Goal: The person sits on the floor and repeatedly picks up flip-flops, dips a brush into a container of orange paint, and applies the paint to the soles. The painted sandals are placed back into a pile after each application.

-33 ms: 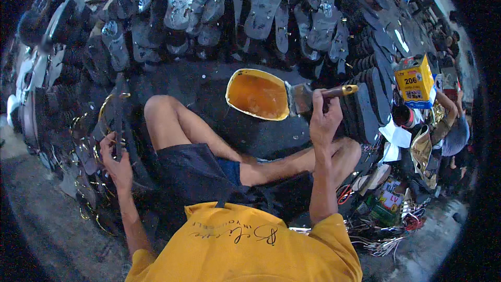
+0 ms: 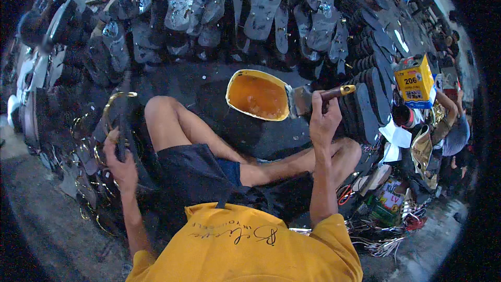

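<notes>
My left hand [image 2: 122, 169] grips a dark sandal sole [image 2: 127, 125] that stands nearly on edge, slightly smeared by motion. A gold strap [image 2: 108, 108] curves beside that sole; whether it belongs to it I cannot tell. In my right hand [image 2: 324, 120] is a wide flat brush [image 2: 301, 100], its brown handle pointing right. The brush head meets the right rim of a cut-open yellow container [image 2: 228, 99], which holds amber liquid [image 2: 257, 95]. This container sits on the dark ground beyond my crossed legs.
Rows of dark soles [image 2: 262, 13] ring the far side. More soles [image 2: 373, 94] stand stacked at right, beside a yellow tin [image 2: 413, 81]. Gold-strapped sandals [image 2: 86, 177] lie left of my left hand. Another person's arm [image 2: 446, 112] shows at far right.
My left hand and the sole have shifted slightly to the right, and the gold strap beside them shows more fully. The right hand and brush have barely moved.
</notes>
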